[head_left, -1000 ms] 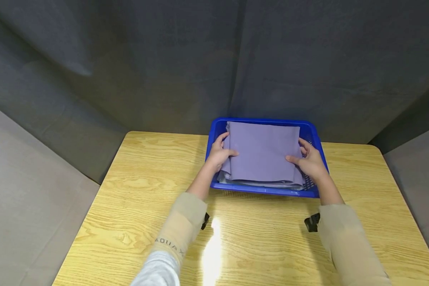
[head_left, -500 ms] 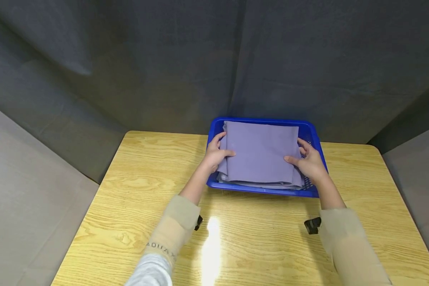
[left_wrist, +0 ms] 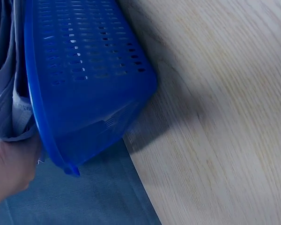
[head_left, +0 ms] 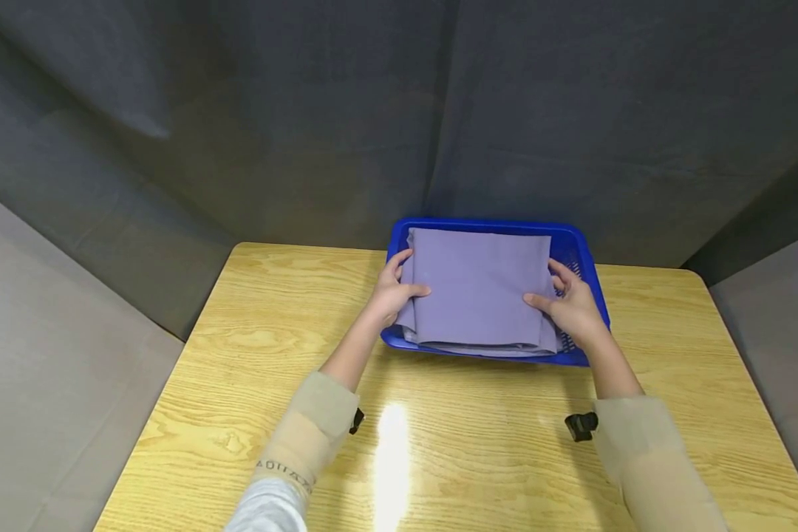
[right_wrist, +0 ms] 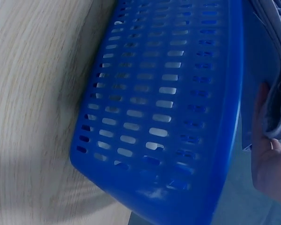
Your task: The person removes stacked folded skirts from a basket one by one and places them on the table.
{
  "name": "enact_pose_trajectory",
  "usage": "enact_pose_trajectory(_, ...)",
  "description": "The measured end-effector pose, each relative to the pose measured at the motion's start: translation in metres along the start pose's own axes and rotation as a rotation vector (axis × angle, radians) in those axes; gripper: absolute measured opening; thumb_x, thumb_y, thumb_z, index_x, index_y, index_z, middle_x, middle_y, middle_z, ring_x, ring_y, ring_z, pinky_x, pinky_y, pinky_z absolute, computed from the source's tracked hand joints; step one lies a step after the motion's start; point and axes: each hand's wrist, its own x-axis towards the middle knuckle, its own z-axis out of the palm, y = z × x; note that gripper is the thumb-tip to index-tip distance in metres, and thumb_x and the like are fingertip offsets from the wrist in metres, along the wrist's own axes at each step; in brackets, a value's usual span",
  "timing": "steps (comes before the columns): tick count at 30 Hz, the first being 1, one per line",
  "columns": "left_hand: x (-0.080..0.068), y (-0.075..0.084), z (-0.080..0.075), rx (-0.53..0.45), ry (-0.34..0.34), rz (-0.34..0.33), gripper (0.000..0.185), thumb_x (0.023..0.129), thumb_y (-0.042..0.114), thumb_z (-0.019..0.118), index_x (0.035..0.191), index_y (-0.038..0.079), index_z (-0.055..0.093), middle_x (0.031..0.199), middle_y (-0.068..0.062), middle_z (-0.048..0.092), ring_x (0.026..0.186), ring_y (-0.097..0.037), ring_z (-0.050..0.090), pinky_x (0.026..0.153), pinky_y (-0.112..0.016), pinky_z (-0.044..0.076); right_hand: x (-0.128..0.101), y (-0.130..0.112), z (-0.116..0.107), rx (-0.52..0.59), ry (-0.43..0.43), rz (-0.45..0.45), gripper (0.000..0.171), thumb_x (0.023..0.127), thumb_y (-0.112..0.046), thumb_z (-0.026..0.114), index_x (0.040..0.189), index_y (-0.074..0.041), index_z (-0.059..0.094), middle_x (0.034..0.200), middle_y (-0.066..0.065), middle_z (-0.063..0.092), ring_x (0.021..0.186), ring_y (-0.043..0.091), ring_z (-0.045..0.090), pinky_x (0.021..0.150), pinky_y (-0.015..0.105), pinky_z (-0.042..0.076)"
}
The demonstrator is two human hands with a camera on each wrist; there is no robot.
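Note:
A folded purple cloth [head_left: 479, 288] lies flat in several layers over the blue plastic basket [head_left: 492, 224], overlapping its near rim in the head view. My left hand [head_left: 387, 292] grips the cloth's left side, thumb on top and fingers under the edge. On the opposite side my right hand [head_left: 575, 309] holds it the same way. The left wrist view shows the left hand [left_wrist: 11, 164] at the looped folds just past the basket's rim. In the right wrist view the right hand [right_wrist: 271, 168] has its fingers against the folded edge. Most of the basket's inside is hidden beneath the cloth.
The basket stands at the back of a wood-grain table [head_left: 273, 318]. A dark grey curtain [head_left: 306, 133] hangs right behind it, with lighter panels at both sides. Small black devices [head_left: 581, 426] show at the wrists.
Both hands have shifted the cloth slightly left and toward me, so its near edge now covers part of the basket's near rim. The grip looks the same throughout.

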Motion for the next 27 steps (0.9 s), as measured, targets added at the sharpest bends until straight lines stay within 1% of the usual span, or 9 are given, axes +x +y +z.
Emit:
enact_pose_trajectory(2,-0.002,0.0,-0.001,0.0,-0.005,-0.008,0.083,0.068,-0.019,0.064,0.138,0.017,0.037,0.136,-0.017,0.042,0.114,-0.028,0.047,0.092,-0.04,0.044,-0.001,0.0,0.001,0.005,-0.005,0.0,0.088,0.083,-0.026,0.067,0.148,-0.014,0.008,0.147,0.028,0.013,0.132,0.042,0.021,0.101,0.054,0.029)
enact_pose_trajectory(5,-0.005,0.002,-0.003,0.003,-0.01,-0.017,0.083,0.069,-0.018,0.064,0.139,0.017,0.037,0.136,-0.015,0.043,0.113,-0.028,0.048,0.092,-0.04,0.044,-0.002,-0.001,0.003,0.011,-0.011,0.003,0.088,0.084,-0.026,0.066,0.148,-0.015,0.007,0.147,0.027,0.015,0.127,0.041,0.03,0.098,0.052,0.034)
enact_pose_trajectory(8,-0.008,0.003,-0.004,-0.002,-0.013,-0.017,0.083,0.069,-0.018,0.064,0.139,0.017,0.035,0.135,-0.016,0.044,0.114,-0.029,0.048,0.093,-0.041,0.043,-0.004,-0.003,0.004,0.012,-0.013,0.006,0.088,0.084,-0.026,0.066,0.148,-0.016,0.007,0.147,0.026,0.015,0.126,0.041,0.033,0.096,0.052,0.036)
enact_pose_trajectory(13,-0.014,0.005,-0.007,-0.016,-0.013,-0.01,0.083,0.07,-0.019,0.063,0.139,0.017,0.035,0.133,-0.016,0.046,0.112,-0.029,0.048,0.093,-0.042,0.043,-0.007,-0.006,0.006,0.013,-0.008,-0.007,0.088,0.083,-0.025,0.067,0.148,-0.014,0.008,0.147,0.028,0.013,0.131,0.042,0.022,0.1,0.054,0.03)
enact_pose_trajectory(16,-0.017,0.007,-0.01,-0.022,-0.013,-0.013,0.083,0.07,-0.019,0.063,0.14,0.017,0.035,0.131,-0.016,0.047,0.111,-0.029,0.049,0.092,-0.042,0.044,-0.009,-0.007,0.007,0.01,-0.005,-0.015,0.088,0.083,-0.026,0.067,0.148,-0.013,0.009,0.146,0.029,0.014,0.132,0.042,0.02,0.101,0.055,0.028)
enact_pose_trajectory(21,-0.021,0.009,-0.014,-0.02,-0.015,-0.01,0.083,0.07,-0.018,0.063,0.14,0.016,0.034,0.13,-0.015,0.048,0.112,-0.03,0.049,0.093,-0.042,0.043,-0.013,-0.011,0.01,0.012,-0.005,-0.027,0.087,0.083,-0.027,0.067,0.148,-0.012,0.01,0.146,0.03,0.015,0.131,0.043,0.023,0.1,0.056,0.029)
enact_pose_trajectory(25,-0.024,0.008,-0.018,-0.031,-0.017,0.004,0.084,0.069,-0.019,0.062,0.14,0.014,0.033,0.131,-0.016,0.048,0.114,-0.031,0.049,0.095,-0.043,0.042,-0.017,-0.014,0.014,0.028,-0.01,-0.03,0.087,0.084,-0.024,0.066,0.148,-0.012,0.01,0.146,0.029,0.015,0.132,0.041,0.02,0.101,0.055,0.029)
enact_pose_trajectory(27,-0.026,0.008,-0.02,-0.036,-0.016,0.008,0.084,0.069,-0.019,0.062,0.14,0.014,0.033,0.132,-0.016,0.047,0.115,-0.032,0.048,0.095,-0.043,0.042,-0.019,-0.015,0.016,0.035,-0.012,-0.025,0.086,0.084,-0.024,0.066,0.148,-0.013,0.01,0.146,0.029,0.014,0.131,0.04,0.025,0.1,0.053,0.031)
